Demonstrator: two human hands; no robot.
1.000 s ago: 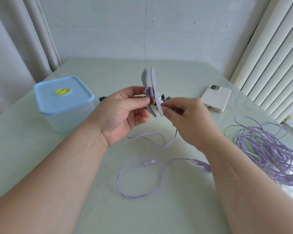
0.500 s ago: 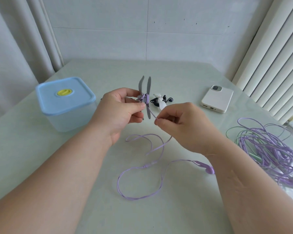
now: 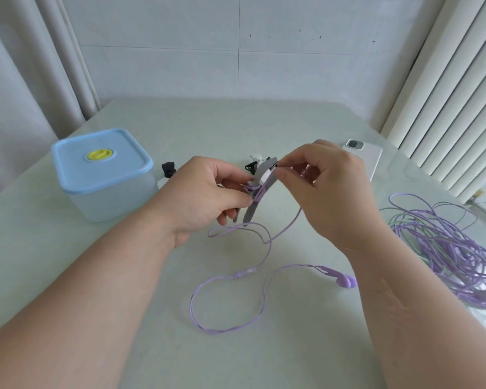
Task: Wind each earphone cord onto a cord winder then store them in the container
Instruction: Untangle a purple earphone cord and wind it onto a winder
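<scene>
My left hand [image 3: 208,192] grips a grey cord winder [image 3: 260,189] above the middle of the table, with a few purple turns around its core. My right hand [image 3: 328,189] pinches the purple earphone cord [image 3: 267,248] beside the winder's upper end. From there the cord drops to the table, loops, and ends in purple earbuds [image 3: 345,280]. A clear container with a blue lid [image 3: 101,161] and yellow knob stands closed at the left.
A tangled pile of purple and green earphone cords [image 3: 449,248] lies at the right. Several black and white winders [image 3: 253,162] lie behind my hands, and a black one [image 3: 169,168] sits near the container. A white phone [image 3: 368,155] rests at the back right.
My right hand rose from below the winder to its upper right, carrying the cord over it. The winder tilted over in my left hand, and the loose loop on the table shortened.
</scene>
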